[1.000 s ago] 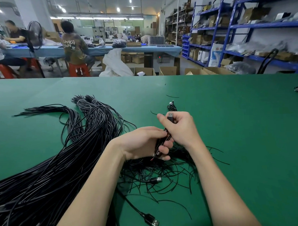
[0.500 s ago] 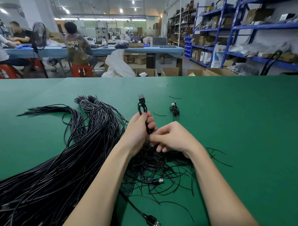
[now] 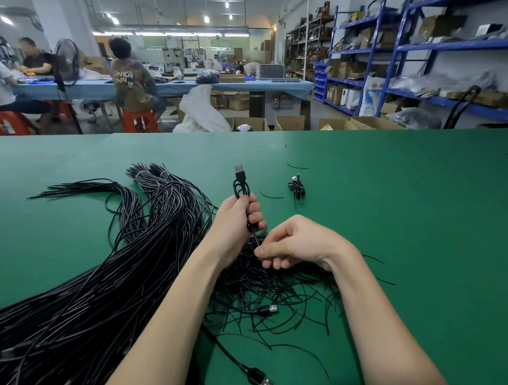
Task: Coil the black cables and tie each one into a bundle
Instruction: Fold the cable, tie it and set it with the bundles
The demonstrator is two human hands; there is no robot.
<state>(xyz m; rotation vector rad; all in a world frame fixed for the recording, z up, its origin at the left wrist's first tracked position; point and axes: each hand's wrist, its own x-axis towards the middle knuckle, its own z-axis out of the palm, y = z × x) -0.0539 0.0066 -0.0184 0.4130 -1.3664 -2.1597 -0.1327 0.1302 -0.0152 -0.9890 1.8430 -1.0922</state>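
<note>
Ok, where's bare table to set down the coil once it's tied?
Bare green table lies right of the finished bundle and the right hand. Crowded: the cable pile on the left, and thin ties under both wrists. The left hand holds the coil.

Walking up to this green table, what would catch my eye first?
Probably the big heap of black cables sprawling across the table's left. Mid-table, the left hand grips a coiled cable with its USB plug upright, while the right hand pinches a thin tie. One finished bundle lies just beyond.
</note>
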